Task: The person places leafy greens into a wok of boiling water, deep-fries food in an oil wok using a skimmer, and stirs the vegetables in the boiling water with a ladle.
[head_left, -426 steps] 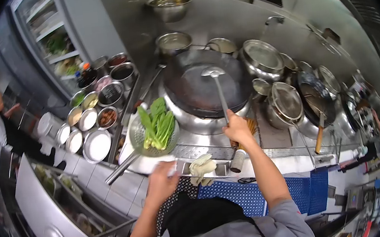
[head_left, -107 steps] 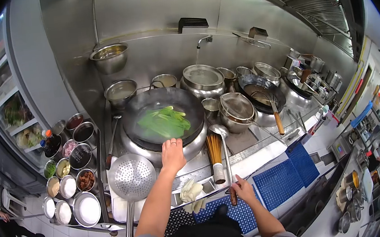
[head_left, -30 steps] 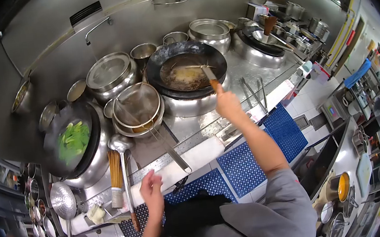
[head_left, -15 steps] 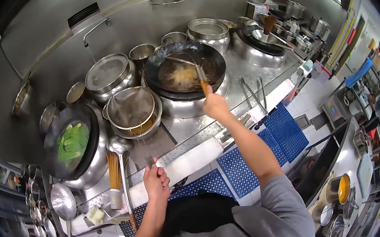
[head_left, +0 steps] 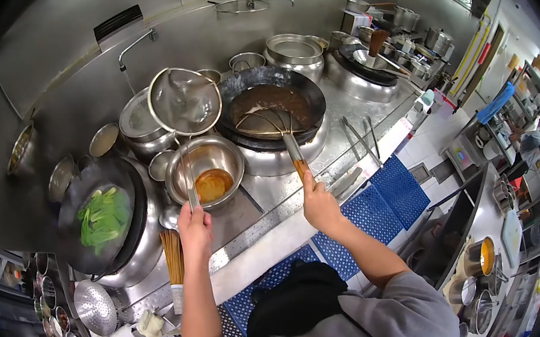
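My left hand [head_left: 196, 232] is closed around the metal handle of a fine-mesh strainer [head_left: 185, 103], raised and tilted above a steel bowl [head_left: 232, 156]. Brown liquid [head_left: 213, 185] lies in that bowl. In my right hand [head_left: 321, 206] is the wooden handle of a wire-framed strainer [head_left: 292, 153], whose head rests at the near side of a black wok [head_left: 311, 92]. Dark brown liquid [head_left: 275, 97] fills the wok's bottom. Whatever the right strainer carries I cannot make out.
On the left, a second wok [head_left: 132, 206] holds green vegetables [head_left: 105, 215]. A perforated ladle [head_left: 96, 307] and a bamboo brush [head_left: 173, 264] lie at the front left. Tongs [head_left: 362, 140] rest right of the middle wok. Lidded pots [head_left: 295, 49] stand behind.
My left hand has lifted the mesh strainer off the bowl, uncovering the brown liquid. My right hand has drawn its strainer toward me, and the pale frothing patch in the wok is gone.
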`<action>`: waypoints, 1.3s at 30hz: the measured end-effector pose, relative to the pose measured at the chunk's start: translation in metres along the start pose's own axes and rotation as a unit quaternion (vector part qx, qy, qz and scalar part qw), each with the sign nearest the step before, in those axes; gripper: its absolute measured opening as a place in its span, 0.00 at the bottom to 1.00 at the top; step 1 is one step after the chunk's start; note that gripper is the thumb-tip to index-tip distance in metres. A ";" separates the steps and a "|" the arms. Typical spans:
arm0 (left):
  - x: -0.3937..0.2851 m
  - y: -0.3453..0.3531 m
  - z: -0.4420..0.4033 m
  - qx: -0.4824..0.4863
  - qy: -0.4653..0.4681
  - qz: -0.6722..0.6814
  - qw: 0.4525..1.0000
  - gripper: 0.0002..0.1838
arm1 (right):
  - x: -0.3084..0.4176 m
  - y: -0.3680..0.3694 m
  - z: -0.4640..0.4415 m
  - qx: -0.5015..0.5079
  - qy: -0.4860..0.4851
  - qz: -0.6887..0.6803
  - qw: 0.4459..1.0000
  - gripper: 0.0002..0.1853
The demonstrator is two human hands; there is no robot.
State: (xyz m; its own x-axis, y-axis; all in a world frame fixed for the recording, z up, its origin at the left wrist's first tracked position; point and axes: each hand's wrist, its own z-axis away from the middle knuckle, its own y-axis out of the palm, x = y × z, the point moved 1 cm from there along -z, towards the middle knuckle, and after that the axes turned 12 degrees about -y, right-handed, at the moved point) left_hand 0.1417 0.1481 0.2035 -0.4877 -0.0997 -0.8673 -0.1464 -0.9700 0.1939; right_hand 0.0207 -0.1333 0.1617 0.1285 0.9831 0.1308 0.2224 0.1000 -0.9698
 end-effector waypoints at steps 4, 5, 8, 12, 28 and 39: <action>-0.029 0.022 -0.036 -0.045 0.070 -0.131 0.988 0.13 | -0.006 -0.008 0.005 -0.006 -0.014 0.018 1.000 0.38; -0.032 0.027 -0.050 -0.053 0.103 -0.153 0.981 0.13 | -0.011 -0.009 0.005 -0.014 -0.024 0.022 0.999 0.38; -0.053 0.049 -0.070 -0.076 0.157 -0.239 0.955 0.14 | -0.017 -0.003 0.009 -0.033 -0.039 0.025 0.998 0.39; -0.072 0.075 -0.099 -0.098 0.175 -0.350 0.915 0.15 | -0.025 -0.011 0.010 -0.029 -0.041 0.036 0.998 0.39; -0.090 0.112 -0.225 -0.097 0.173 -0.611 0.766 0.11 | -0.051 -0.048 0.016 -0.002 -0.049 -0.053 0.997 0.39; -0.119 0.142 -0.250 0.092 -0.018 -0.482 0.871 0.05 | -0.071 -0.057 0.018 0.010 -0.055 -0.078 0.995 0.40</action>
State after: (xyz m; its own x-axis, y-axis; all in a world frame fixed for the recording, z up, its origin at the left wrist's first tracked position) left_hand 0.3943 -0.0329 0.2197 -0.0874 0.7519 -0.6534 -0.6358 -0.5471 -0.5445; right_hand -0.0187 -0.2061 0.2035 -0.0123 0.9662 0.2576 0.2118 0.2543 -0.9436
